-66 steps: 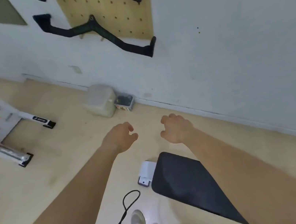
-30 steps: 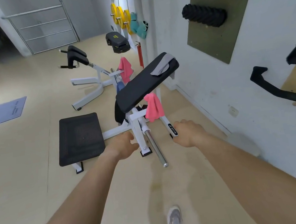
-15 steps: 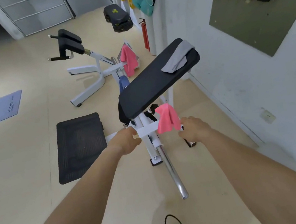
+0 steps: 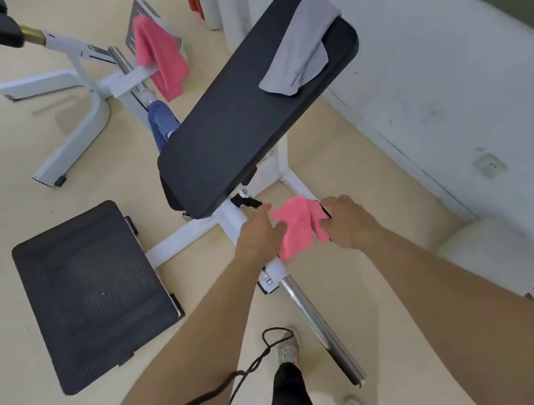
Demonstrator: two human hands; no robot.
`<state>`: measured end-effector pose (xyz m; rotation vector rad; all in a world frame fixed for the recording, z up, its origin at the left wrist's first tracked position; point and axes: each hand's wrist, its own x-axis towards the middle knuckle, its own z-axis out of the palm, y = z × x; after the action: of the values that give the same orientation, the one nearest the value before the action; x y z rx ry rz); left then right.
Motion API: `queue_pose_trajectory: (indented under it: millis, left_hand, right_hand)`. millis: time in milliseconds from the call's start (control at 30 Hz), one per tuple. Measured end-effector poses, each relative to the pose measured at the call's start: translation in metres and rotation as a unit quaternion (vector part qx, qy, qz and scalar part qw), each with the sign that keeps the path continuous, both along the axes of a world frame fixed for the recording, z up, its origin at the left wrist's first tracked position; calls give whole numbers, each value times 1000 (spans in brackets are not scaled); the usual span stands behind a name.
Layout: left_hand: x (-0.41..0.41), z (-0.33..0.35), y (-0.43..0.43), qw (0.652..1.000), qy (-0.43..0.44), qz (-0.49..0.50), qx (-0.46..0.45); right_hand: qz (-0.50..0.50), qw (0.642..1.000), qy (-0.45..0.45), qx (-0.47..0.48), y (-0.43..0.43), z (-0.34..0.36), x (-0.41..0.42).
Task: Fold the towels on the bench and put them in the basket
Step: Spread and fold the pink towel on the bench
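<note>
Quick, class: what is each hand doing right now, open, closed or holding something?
Left hand: pinches the left edge of the near pink towel.
Right hand: pinches the same towel's right edge.

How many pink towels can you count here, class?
2. The near pink towel hangs on the bench frame, gripped by the left hand and right hand; the far pink towel drapes over the white machine behind. Others may be hidden behind the pad.
</note>
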<state>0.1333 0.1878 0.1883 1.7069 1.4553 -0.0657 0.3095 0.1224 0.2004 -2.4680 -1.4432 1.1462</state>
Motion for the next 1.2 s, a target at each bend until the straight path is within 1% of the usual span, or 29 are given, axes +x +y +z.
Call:
queue_pose_trajectory:
  millis: [100, 200, 233, 333, 400, 467, 600, 700, 800, 900, 967, 1033, 1133, 1200]
  left_hand:
    - [13, -38, 36, 999, -22, 1, -26]
    - [24, -66, 60, 993, -61, -16, -100]
    - [27, -72, 65, 992, -64, -29, -109]
    - [28, -81, 72, 994, -71, -45, -67]
    - [27, -74, 76, 995, -78, -39, -44]
    - [27, -62, 82, 995, -86, -50, -29]
    - [28, -26, 88, 992, -86, -76, -50]
    - [32, 2, 80, 991, -71, -90, -62]
    - [42, 33, 63, 989, -49, -121, -67]
    - [60, 65, 36, 983, -51, -168, -62]
    - [75, 91, 10, 979, -80, -181, -56]
    - [94, 117, -24, 971, -129, -197, -43]
    - [127, 155, -100, 940, -173, -293, -17]
    - [148, 178, -167, 910, -189, -369, -8]
  right_hand:
    - [-11, 1000, -3, 13, 36, -29, -6]
    - [13, 1000, 3, 3, 59, -52, -13]
    - [13, 1000, 0, -2, 62, -57, -15]
    - [-61, 998, -1, 28, 65, -64, -16]
    - [-104, 993, 10, 50, 66, -61, -12]
    - [-123, 990, 22, 62, 66, -52, -8]
    - [-133, 986, 59, 78, 57, -17, -4]
    - [-171, 978, 77, 94, 38, 14, 2]
    - [-203, 970, 76, 113, 5, 47, 13]
    - [-230, 962, 60, 133, -43, 79, 25]
    - [-241, 960, 40, 134, -86, 97, 33]
    - [-243, 963, 31, 109, -137, 113, 40]
    - [-249, 965, 47, 72, -227, 135, 45]
    - [-271, 959, 51, 61, -294, 150, 46]
